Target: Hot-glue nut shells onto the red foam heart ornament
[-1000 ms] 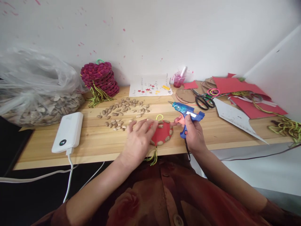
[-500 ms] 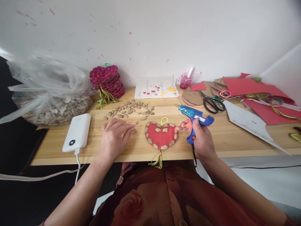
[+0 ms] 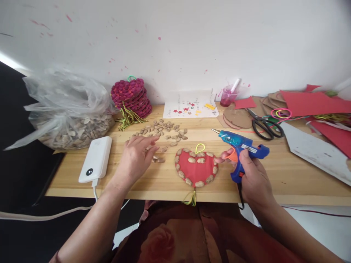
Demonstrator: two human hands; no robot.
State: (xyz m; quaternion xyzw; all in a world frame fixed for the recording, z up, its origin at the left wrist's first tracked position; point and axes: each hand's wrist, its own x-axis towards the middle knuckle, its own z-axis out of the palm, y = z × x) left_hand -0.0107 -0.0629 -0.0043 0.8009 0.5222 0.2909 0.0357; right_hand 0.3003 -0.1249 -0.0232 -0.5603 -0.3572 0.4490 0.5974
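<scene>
My right hand (image 3: 255, 175) grips a blue hot glue gun (image 3: 237, 140), its fingers at the orange trigger and its nozzle pointing left. Between my hands lies a red heart-shaped piece (image 3: 196, 170), edged with peanuts and with two more peanuts inside near the top. It has a yellow-green loop above and a tassel (image 3: 192, 199) below, over the table edge. My left hand (image 3: 135, 159) hovers over a few loose peanuts (image 3: 159, 159), thumb and fingers bent and apart, with nothing visible between them. Behind it is a scatter of peanuts (image 3: 161, 126).
At the left are a bag of peanuts (image 3: 76, 128) and a white power bank (image 3: 95, 159) with a cable. Purple woven hearts (image 3: 130, 98), a paper with stars (image 3: 189, 107) and a cup (image 3: 227, 96) line the wall. Scissors (image 3: 265, 128), cardboard and red sheets (image 3: 315, 102) are at right.
The view has shifted, so most things sit further right or lower. My left thumb and fingers have spread apart above the loose peanuts. The glue gun stays in my right hand.
</scene>
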